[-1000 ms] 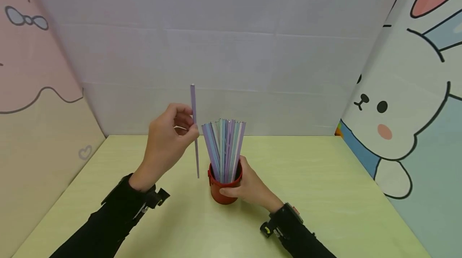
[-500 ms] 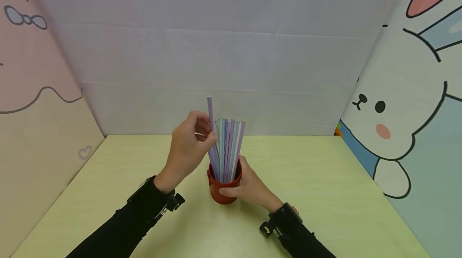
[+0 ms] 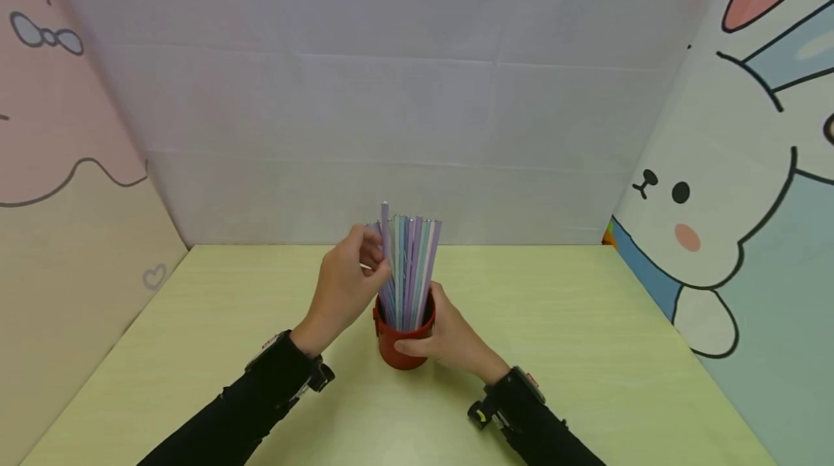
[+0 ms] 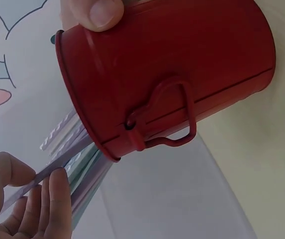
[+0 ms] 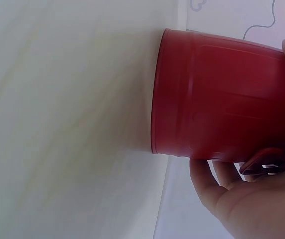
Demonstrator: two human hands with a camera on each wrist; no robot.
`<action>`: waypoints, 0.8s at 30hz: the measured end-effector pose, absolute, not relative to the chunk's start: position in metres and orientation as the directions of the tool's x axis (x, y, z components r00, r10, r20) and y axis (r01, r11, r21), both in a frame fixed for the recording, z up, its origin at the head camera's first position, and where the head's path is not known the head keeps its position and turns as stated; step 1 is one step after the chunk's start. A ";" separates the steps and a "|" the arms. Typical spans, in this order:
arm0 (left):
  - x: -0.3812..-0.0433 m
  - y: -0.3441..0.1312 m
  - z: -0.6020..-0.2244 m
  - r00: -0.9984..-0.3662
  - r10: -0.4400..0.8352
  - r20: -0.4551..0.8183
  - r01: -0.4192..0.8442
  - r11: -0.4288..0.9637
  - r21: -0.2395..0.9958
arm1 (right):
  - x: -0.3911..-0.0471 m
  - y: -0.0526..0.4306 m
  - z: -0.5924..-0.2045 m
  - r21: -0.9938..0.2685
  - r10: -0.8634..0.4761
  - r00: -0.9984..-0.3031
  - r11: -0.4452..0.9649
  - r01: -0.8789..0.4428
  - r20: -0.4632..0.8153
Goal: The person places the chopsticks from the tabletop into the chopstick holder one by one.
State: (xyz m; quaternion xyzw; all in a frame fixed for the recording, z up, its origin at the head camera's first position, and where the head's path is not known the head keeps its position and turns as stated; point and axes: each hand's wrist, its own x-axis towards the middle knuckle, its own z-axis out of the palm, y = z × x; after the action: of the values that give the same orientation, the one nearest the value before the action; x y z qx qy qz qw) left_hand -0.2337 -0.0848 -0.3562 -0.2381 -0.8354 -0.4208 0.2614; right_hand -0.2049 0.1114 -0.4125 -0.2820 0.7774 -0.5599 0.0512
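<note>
A small red metal bucket (image 3: 396,352) stands upright on the table, filled with a bundle of straws (image 3: 415,270) in purple, blue, green and white. My right hand (image 3: 456,336) grips the bucket's right side, thumb across the front and fingers behind it. At the left of the bundle, my left hand (image 3: 347,281) pinches a purple straw (image 3: 384,213) between thumb and fingertips. Its top rises slightly above the others, and in the left wrist view the purple straw (image 4: 57,163) runs in past the bucket's rim. A looped red handle (image 4: 189,112) sticks out from the bucket's side.
The pale yellow table (image 3: 554,321) spreads around the bucket. A whitish wall sheet (image 3: 417,104) closes off the back, with cartoon-printed panels at the left and right (image 3: 769,249). Small black cameras are strapped at both wrists.
My left hand has moved right and down with the purple straw, from beside the bucket into its mouth among the other straws. My right hand has stayed on the bucket.
</note>
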 end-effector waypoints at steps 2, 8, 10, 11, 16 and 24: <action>-0.233 -0.084 -0.360 -0.760 0.179 0.625 0.605 0.545 0.580 | -0.205 0.112 -0.412 -0.899 -0.496 -0.836 0.213 -0.382 0.237; -0.231 -0.082 -0.367 -0.774 0.185 0.605 0.590 0.558 0.584 | -0.205 0.112 -0.412 -0.899 -0.496 -0.835 0.212 -0.384 0.240; -0.230 -0.082 -0.367 -0.775 0.184 0.604 0.586 0.567 0.579 | -0.204 0.112 -0.412 -0.898 -0.496 -0.834 0.210 -0.385 0.241; -0.229 -0.082 -0.367 -0.774 0.183 0.606 0.585 0.573 0.574 | -0.204 0.112 -0.412 -0.898 -0.497 -0.833 0.208 -0.387 0.243; -0.227 -0.087 -0.364 -0.754 0.183 0.631 0.595 0.596 0.538 | -0.204 0.112 -0.412 -0.894 -0.498 -0.830 0.208 -0.396 0.252; -0.225 -0.109 -0.361 -0.716 0.184 0.673 0.609 0.636 0.474 | -0.205 0.110 -0.412 -0.893 -0.492 -0.834 0.216 -0.394 0.249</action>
State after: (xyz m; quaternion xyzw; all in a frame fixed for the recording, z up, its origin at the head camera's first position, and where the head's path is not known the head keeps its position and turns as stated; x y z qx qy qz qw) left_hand -0.2250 -0.1092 -0.3606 -0.2321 -0.8543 -0.3582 0.2968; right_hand -0.2053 0.1100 -0.4125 -0.2847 0.7785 -0.5576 0.0440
